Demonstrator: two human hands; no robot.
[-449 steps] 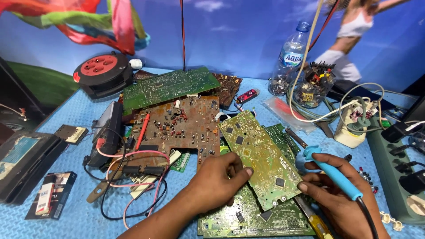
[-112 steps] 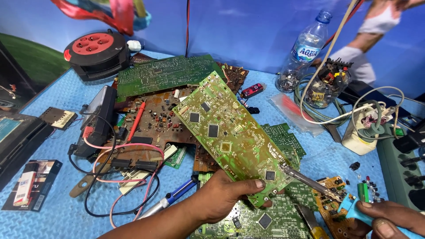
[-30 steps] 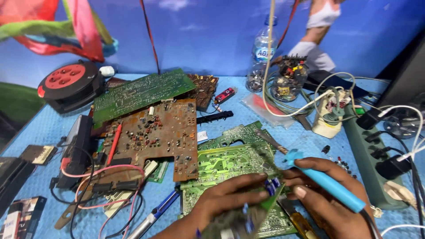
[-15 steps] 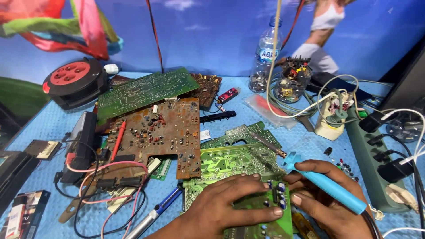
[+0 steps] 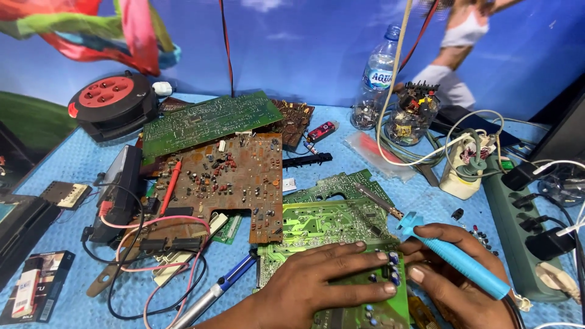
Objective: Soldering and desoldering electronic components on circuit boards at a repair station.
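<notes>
Green circuit board is lying flat at the near edge of the blue work mat, right under both hands. Left hand is pressing down on it, palm low, fingers stretched out nearly straight and spread over the board's near half, fingertips reaching the small blue parts at its right edge. It is not curling round anything, just pinning the board flat. Right hand is closed around the light blue handle of a soldering iron, thumb tucked under, and the iron's metal tip is pointing up and left, angling across the board's far right corner. Whether the tip is touching the board, I cannot tell.

Crowding in on the left, a brown circuit board is lying just beside the green one, with a second long green board overlapping its far edge. Red and black wires are looping over the brown board's near corner. A blue-handled tool is lying just left of the left wrist. To the right, a grey-green power strip with plugs in it is running along the mat. Farther back, a plastic water bottle and a jar of components are standing near each other, and a black and red cable reel is sitting at the far left.
</notes>
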